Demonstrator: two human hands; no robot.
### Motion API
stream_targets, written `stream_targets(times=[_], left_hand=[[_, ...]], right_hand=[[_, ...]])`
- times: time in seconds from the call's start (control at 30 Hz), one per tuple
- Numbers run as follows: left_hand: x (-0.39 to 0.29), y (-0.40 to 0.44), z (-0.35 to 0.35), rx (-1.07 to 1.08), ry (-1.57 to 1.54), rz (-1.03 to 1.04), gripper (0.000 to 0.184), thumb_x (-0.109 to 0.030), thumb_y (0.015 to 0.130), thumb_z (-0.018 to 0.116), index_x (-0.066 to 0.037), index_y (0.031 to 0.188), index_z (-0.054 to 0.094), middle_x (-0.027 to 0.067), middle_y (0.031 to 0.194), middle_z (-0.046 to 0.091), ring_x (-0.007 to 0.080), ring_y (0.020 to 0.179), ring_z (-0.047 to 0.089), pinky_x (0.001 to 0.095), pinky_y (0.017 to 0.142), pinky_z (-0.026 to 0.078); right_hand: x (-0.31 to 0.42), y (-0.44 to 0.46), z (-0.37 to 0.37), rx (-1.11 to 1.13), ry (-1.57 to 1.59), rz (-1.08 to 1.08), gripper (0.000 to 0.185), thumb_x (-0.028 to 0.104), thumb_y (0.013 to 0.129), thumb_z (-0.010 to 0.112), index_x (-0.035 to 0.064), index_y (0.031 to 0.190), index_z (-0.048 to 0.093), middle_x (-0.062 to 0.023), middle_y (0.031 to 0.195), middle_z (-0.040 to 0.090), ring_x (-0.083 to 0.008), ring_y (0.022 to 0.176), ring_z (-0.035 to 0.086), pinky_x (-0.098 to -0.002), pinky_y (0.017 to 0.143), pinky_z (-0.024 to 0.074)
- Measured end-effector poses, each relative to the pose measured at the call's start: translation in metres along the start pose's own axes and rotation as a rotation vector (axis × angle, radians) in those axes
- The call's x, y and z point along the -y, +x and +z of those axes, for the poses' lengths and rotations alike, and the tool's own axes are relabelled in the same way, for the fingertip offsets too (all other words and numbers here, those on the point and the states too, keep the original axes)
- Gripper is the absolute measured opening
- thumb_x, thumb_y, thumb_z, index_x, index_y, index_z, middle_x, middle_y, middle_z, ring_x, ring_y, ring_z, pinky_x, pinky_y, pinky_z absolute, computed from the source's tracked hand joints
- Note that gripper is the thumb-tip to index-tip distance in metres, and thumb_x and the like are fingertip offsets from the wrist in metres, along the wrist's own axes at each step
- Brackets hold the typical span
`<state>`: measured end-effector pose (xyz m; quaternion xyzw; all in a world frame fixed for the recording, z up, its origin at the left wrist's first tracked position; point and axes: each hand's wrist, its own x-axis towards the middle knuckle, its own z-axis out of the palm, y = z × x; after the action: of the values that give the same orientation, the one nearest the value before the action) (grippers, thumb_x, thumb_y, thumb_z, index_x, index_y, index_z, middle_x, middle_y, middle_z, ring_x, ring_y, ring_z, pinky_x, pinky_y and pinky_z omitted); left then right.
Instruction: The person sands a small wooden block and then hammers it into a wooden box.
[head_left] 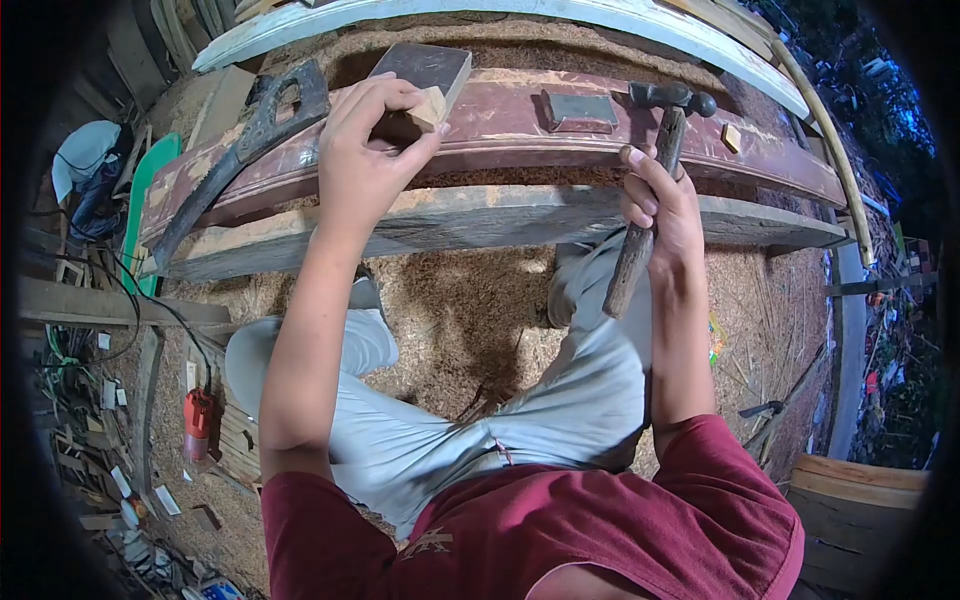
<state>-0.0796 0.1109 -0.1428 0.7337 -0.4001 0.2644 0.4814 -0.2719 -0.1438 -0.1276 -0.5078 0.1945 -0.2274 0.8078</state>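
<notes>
My left hand [372,140] pinches a small pale wooden block [428,108] between thumb and fingers, above the reddish plank [500,130]. Just behind that block lies a dark, flat rectangular block [432,68]. My right hand [662,205] is wrapped round the wooden handle of a ball-peen hammer [672,98], its head up and its handle end hanging toward my knee. Left of the hammer head, a dark grey rectangular block [580,112] rests on the plank. A small piece of pale wood [731,138] lies to the hammer's right.
A handsaw [235,150] lies across the plank's left end. Nearer me runs a rough grey beam [480,218]. An orange power tool [198,425] with a black cord stands at lower left. Wood shavings [460,300] cover the ground, and a green chair [150,200] is at far left.
</notes>
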Motion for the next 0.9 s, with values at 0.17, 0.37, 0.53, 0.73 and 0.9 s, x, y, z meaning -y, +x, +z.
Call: stream_targets(times=[0.17,0.37,0.53,0.73,0.9], left_hand=[[0.001,-0.001,-0.003,0.055,0.019,0.026,0.037,-0.005,0.075,0.09,-0.005,0.105,0.07,0.0118,0.119,0.073,0.0291,0.125,0.066,0.0391,0.103,0.052],[-0.01,0.004,-0.006,0.068,-0.015,0.06,0.046,-0.018,0.07,0.096,-0.004,0.104,0.068,0.0075,0.115,0.07,0.0263,0.106,0.068,0.0349,0.083,0.06],[-0.007,0.003,-0.012,0.133,0.011,0.098,0.047,-0.012,0.072,0.094,-0.004,0.109,0.067,0.0134,0.123,0.071,0.0294,0.115,0.068,0.0387,0.098,0.053],[-0.003,0.005,-0.016,0.158,0.038,0.132,0.036,-0.008,0.081,0.084,-0.003,0.113,0.068,0.0138,0.125,0.071,0.0307,0.116,0.068,0.0393,0.102,0.051],[0.006,0.012,-0.027,0.25,-0.004,0.119,0.023,-0.001,0.092,0.066,-0.003,0.114,0.071,0.0129,0.124,0.074,0.0307,0.119,0.067,0.0412,0.11,0.046]], right_hand=[[0.002,-0.002,0.003,-0.02,0.001,0.003,0.025,0.002,0.095,0.073,0.015,0.1,0.052,0.0067,0.072,0.049,-0.0025,0.053,0.04,-0.0212,0.044,0.0308],[0.003,-0.002,0.005,-0.025,0.001,0.003,0.025,0.002,0.095,0.074,0.0152,0.099,0.053,0.0077,0.07,0.047,-0.0025,0.052,0.04,-0.0216,0.044,0.0306],[0.003,-0.003,0.004,-0.032,0.009,0.012,0.025,0.002,0.094,0.074,0.0155,0.097,0.054,0.0078,0.069,0.048,-0.0029,0.052,0.041,-0.0219,0.044,0.0308],[0.003,-0.002,0.002,-0.013,0.025,0.016,0.025,0.002,0.094,0.075,0.0155,0.097,0.054,0.0077,0.068,0.047,-0.0034,0.052,0.041,-0.0224,0.044,0.0305],[0.005,-0.003,0.003,-0.009,0.044,0.026,0.024,0.002,0.095,0.074,0.0158,0.096,0.054,0.0075,0.069,0.048,-0.0034,0.052,0.041,-0.0223,0.043,0.0307]])
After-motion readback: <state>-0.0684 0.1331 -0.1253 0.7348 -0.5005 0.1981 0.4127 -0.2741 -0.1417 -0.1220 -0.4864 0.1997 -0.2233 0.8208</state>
